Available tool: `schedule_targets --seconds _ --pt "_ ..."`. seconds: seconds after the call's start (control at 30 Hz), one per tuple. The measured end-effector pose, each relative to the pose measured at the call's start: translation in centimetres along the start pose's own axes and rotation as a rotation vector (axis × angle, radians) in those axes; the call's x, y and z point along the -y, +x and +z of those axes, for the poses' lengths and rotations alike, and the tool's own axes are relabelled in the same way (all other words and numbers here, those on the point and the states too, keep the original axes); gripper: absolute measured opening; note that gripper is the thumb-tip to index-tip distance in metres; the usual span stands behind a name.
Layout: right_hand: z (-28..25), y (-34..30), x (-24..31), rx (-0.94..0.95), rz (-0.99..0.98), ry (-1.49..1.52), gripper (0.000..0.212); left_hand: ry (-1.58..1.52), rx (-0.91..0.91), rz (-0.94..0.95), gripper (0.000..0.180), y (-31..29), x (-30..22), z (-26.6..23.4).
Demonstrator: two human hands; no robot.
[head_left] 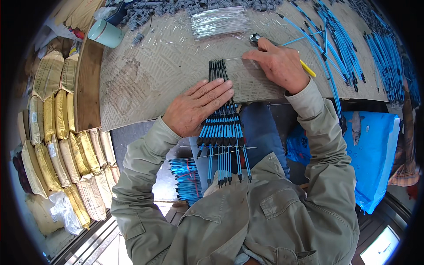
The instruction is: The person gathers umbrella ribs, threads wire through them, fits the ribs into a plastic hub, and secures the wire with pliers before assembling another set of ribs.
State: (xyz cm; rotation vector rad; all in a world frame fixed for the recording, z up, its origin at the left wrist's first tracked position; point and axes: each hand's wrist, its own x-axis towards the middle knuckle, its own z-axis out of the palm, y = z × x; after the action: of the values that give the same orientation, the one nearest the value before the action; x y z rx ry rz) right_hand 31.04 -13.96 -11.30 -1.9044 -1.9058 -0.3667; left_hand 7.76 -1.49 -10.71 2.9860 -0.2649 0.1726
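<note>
My left hand (197, 106) lies flat across a row of thin blue rods (223, 128) with black joints and tips, its fingers stretched out on top. The rods' black far ends (216, 65) rest on the table, and their near ends reach over the edge above my lap. Two thin wires cross the row near my body. At the far right corner of the row, my right hand (282, 64) pinches a thin silvery wire (234, 58) between thumb and forefinger. A tool with a yellow handle (308, 68) passes beneath that hand; whether the palm grips it is hidden.
A pile of silvery wires (221, 23) lies at the back, near grey plastic parts (152, 15) and a pale green cup (106, 33). Blue rods (340, 44) are heaped at the right. Bundled rods (185, 179) sit below the table; stacked sacks (62, 119) stand left.
</note>
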Motion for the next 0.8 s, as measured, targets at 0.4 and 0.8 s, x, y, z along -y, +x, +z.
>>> schedule_targets --seconds 0.4,0.8 --pt "1.9 1.5 1.3 0.003 -0.072 0.035 0.016 -0.022 0.014 0.001 0.073 0.1 0.0 0.2" --pt "-13.0 0.5 8.5 0.048 -0.043 0.848 0.018 -0.096 -0.048 0.022 0.074 0.0 0.0 -0.1"
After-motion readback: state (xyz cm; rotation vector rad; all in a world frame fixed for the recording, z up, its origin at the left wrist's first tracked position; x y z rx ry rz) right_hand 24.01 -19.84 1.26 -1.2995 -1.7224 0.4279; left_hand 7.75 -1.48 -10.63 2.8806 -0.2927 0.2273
